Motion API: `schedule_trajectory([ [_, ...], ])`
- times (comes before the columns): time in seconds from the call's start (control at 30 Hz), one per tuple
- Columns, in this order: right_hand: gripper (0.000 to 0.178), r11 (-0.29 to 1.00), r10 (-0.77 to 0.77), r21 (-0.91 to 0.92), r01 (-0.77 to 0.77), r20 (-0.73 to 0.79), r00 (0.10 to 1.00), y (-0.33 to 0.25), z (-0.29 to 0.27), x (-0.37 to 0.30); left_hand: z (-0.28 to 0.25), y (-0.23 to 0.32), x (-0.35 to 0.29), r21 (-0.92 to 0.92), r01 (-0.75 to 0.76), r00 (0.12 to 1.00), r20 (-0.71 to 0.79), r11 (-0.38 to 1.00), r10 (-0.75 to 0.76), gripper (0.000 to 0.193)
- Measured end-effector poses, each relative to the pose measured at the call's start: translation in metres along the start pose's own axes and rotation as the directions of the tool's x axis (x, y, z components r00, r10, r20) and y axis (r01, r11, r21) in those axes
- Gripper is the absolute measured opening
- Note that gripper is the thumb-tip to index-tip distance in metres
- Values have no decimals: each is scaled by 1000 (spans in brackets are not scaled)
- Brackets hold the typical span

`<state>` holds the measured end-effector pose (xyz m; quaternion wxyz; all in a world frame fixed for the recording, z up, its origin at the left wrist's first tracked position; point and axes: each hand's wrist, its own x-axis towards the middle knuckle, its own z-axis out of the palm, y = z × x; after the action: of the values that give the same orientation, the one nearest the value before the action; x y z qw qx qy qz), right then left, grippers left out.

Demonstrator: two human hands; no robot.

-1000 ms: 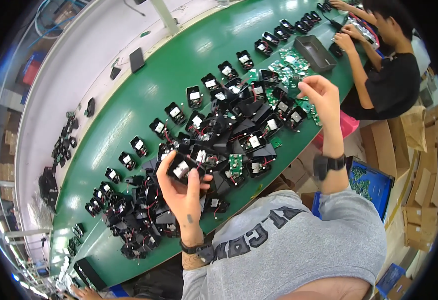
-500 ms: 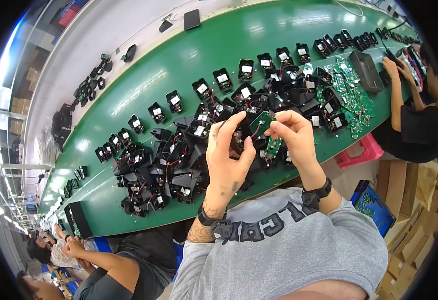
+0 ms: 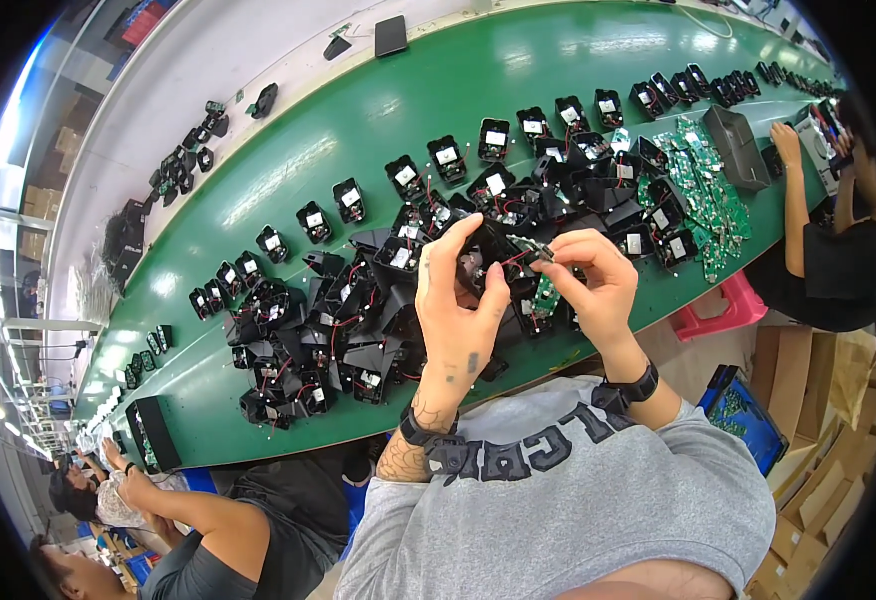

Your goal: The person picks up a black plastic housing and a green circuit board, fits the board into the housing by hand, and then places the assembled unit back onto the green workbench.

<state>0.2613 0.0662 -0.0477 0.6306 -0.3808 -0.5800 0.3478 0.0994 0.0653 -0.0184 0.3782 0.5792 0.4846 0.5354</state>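
Observation:
My left hand (image 3: 456, 325) is curled around a black plastic housing (image 3: 493, 240), its thumb and forefinger bent about the near side. The housing stands tilted above the heap, partly hidden by the fingers. My right hand (image 3: 598, 290) pinches a small green circuit board (image 3: 530, 247) between thumb and fingertips, just right of the housing. The board shows nearly edge-on, and a red wire (image 3: 503, 263) runs between it and the housing. Below the right fingers, another green circuit board (image 3: 546, 297) lies among the heaped parts.
A heap of black housings (image 3: 358, 290) with wires spreads over the green table (image 3: 258, 180). More housings (image 3: 348, 200) stand in a row behind. Loose circuit boards (image 3: 703, 205) and a dark box (image 3: 736, 145) lie right. Co-workers sit at both sides; a pink stool (image 3: 723, 308) stands right.
The circuit board in my right hand has turned from face-on to nearly edge-on and come slightly lower. My left hand keeps its hold. The right co-worker's arms have shifted.

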Motion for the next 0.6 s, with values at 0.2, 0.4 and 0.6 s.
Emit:
schedule_trajectory([
  [0.2,22,938,-266,-208,277,80,961,1,0,1,1,5,-2,-108,-3,1000,-23,994,1,47],
  [0.4,32,667,-580,-301,681,363,729,4,-11,7,-10,10,4,-554,463,884,349,692,-312,57],
  [0.6,26,627,-547,-243,741,539,640,-5,-17,21,-12,6,-3,-449,497,836,478,743,-270,72],
])
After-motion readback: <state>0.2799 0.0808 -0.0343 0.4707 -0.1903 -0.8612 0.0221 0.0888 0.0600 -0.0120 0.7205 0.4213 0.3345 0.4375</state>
